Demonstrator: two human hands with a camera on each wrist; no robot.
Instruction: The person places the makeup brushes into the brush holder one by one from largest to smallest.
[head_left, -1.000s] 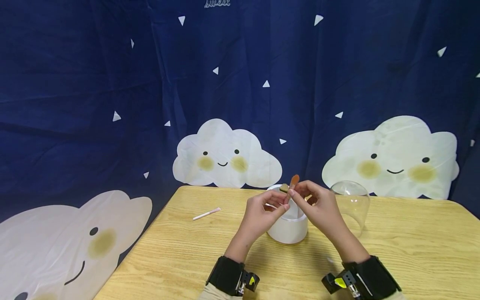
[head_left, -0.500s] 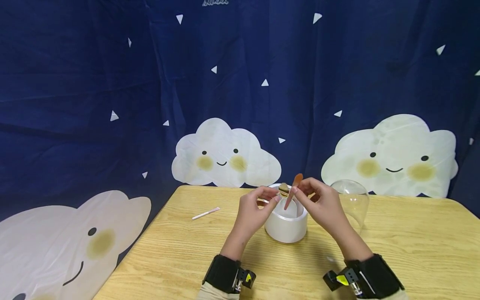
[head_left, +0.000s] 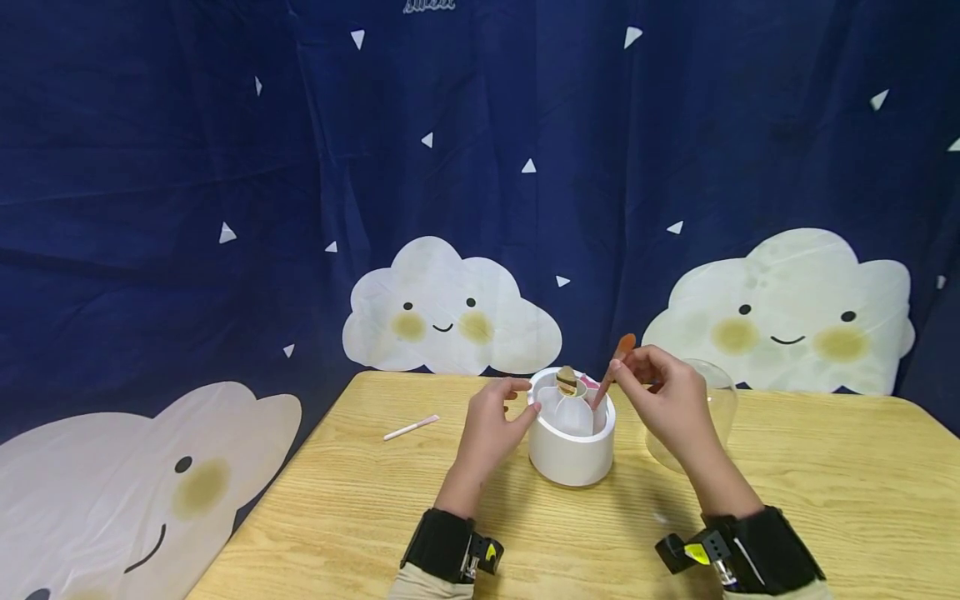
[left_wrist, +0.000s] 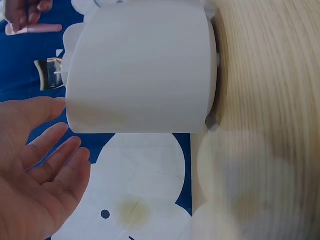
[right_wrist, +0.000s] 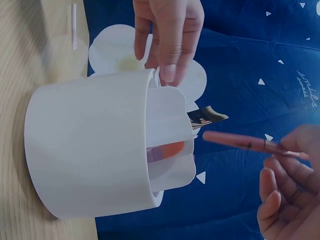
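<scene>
A person's right hand (head_left: 667, 396) pinches a slim pinkish brush with a rounded orange head (right_wrist: 245, 142) between thumb and fingers, head up, thin end slanting down toward a round white pot (head_left: 572, 458). In the last second the left hand (head_left: 491, 421) has let go of the brush and drawn back; its fingers are spread and loosely bent, the thumb at the pot's left rim, seemingly touching. The brush has shifted rightward, over the pot's right side. This suggests the right hand alone now steers it among the pot's white upright dividers (right_wrist: 169, 115); its tip looks clear of them. A shiny gold-and-black curved piece (head_left: 567, 381) stands up from the pot. Just right, a clear dome (head_left: 723, 408) stands near the far edge of the pale wooden table (head_left: 337, 517). A thin white stick (head_left: 411, 427) lies toward its far left corner.
</scene>
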